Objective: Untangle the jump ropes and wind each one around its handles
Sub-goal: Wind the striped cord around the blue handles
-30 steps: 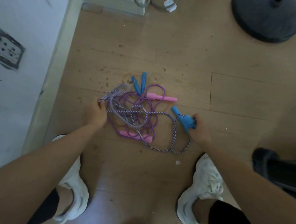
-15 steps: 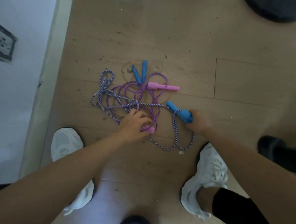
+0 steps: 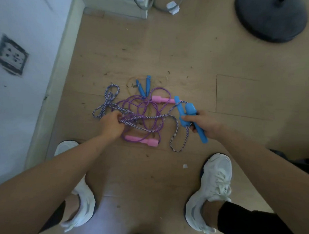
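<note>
A tangle of jump ropes lies on the wooden floor. My right hand [image 3: 205,123] grips two blue handles [image 3: 189,112] of the blue-and-white striped rope [image 3: 174,135], lifted off the floor. My left hand [image 3: 111,123] pinches several strands of that striped rope in the middle of the tangle. The purple rope [image 3: 142,106] coils underneath, one pink handle [image 3: 162,99] at the far side and another pink handle [image 3: 142,140] near my left hand. A third pair of thin blue handles [image 3: 144,87] with a yellowish cord lies at the far edge.
A white wall with a socket plate [image 3: 11,60] runs along the left. A dark round stand base [image 3: 271,19] sits at the far right, grey cables [image 3: 154,3] at the far middle. My white shoes [image 3: 212,190] stand close to the ropes. A dark object [image 3: 304,164] lies right.
My right hand has lifted the blue handles and now holds two together. My left hand let go of the near pink handle and took hold of the striped rope strands.
</note>
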